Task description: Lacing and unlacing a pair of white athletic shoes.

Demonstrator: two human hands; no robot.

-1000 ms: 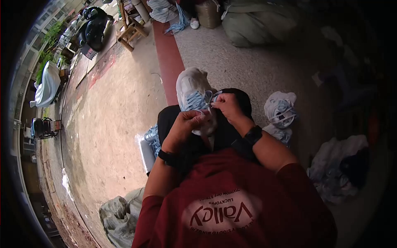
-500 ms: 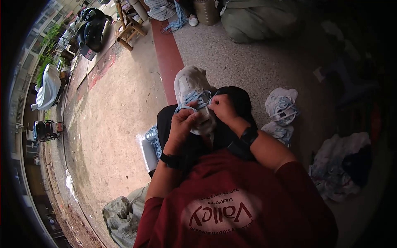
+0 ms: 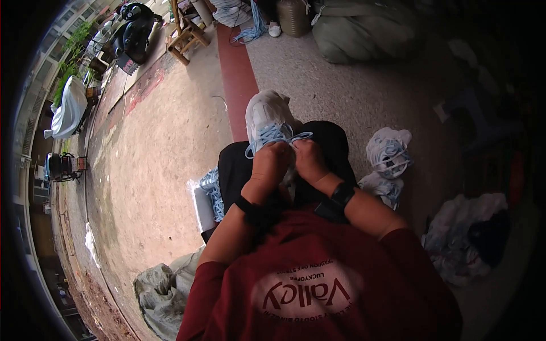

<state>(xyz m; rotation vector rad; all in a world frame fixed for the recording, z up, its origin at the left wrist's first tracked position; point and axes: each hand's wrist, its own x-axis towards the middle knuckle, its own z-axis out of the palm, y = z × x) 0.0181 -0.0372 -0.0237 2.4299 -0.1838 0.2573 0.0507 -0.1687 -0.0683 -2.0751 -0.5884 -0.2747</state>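
Note:
A white sneaker (image 3: 266,109) rests between my knees, its toe pointing away from me. Light blue shoelace (image 3: 272,134) crosses its front, and a loop of it sticks out to the right. Both hands are over the shoe's upper opening, close together. My left hand (image 3: 269,161) is closed, pinching the lace on the left side. My right hand (image 3: 310,160) is closed as well, with lace at its fingertips near the loop. The fingertips and the rear of the shoe are largely hidden behind the hands.
White shoes with blue laces (image 3: 389,152) lie on the floor to my right, near a pile of white bundles (image 3: 463,238). Blue laces (image 3: 211,190) hang by my left knee. A bamboo chair (image 3: 186,42), a large grey-green sack (image 3: 364,34) and a motorbike (image 3: 133,37) stand farther off.
My left hand has moved right and turned, coming close beside my right hand. The right hand has turned slightly, and the lace loop now sticks out to the right. The view has shifted slightly.

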